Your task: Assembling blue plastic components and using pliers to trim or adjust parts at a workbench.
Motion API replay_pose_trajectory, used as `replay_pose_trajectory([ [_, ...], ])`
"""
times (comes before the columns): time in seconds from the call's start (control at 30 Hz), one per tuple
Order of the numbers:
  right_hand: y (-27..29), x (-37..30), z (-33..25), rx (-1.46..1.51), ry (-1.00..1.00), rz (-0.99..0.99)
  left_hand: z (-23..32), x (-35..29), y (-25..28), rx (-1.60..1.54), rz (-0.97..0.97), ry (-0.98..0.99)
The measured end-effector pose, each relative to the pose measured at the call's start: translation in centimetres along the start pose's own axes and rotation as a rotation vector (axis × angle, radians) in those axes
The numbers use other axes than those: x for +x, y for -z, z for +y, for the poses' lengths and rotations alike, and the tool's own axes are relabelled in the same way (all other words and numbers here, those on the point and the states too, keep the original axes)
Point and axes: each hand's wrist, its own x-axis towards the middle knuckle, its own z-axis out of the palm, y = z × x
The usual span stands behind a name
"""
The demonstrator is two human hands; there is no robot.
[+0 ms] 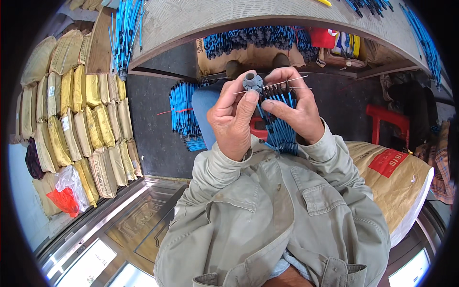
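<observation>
A greyish-khaki jacket (248,227) with flapped chest pockets (324,198) is worn with blue trousers (202,117).

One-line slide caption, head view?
Left hand holding a grey fitting, right hand holding blue, black-tipped rods; stacked packages to the left.
</observation>
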Motion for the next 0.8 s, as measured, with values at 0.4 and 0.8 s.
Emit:
replay_pose_trajectory([
  [0.4,-0.2,0.4,0.0,0.049,0.093,-0.092,0.0,-0.1,0.1,-0.003,-0.04,-0.035],
  [0.8,0.2,-0.8,-0.5,-0.251,0.028,-0.072,0.4,-0.1,1.5,-0.19,-0.139,0.12],
])
